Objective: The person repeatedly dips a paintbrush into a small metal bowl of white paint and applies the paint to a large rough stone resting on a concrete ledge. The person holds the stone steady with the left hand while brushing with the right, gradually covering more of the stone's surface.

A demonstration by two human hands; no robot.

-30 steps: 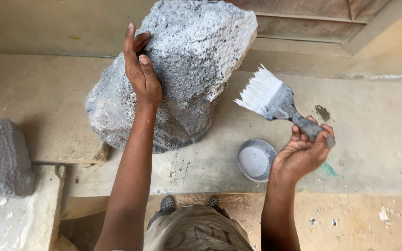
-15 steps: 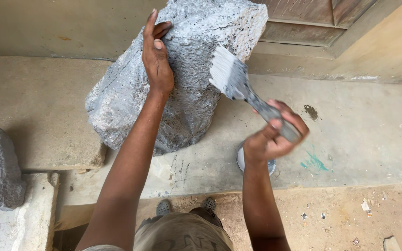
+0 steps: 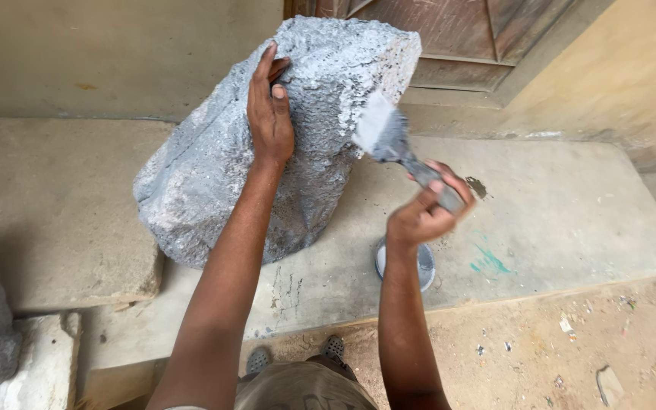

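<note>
Concrete step (image 3: 571, 220) carries a grey rock (image 3: 214, 182); left hand (image 3: 269, 114) lies flat on it, right hand (image 3: 423, 212) grip closed around a paintbrush (image 3: 389, 140) touching the rock, above a paint bowl (image 3: 423, 266).

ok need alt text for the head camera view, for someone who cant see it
A person's right hand presses a paintbrush to a large grey-painted rock while the left hand lies flat on it. The rock stands on a concrete step, with a small paint bowl below the right wrist.
</note>
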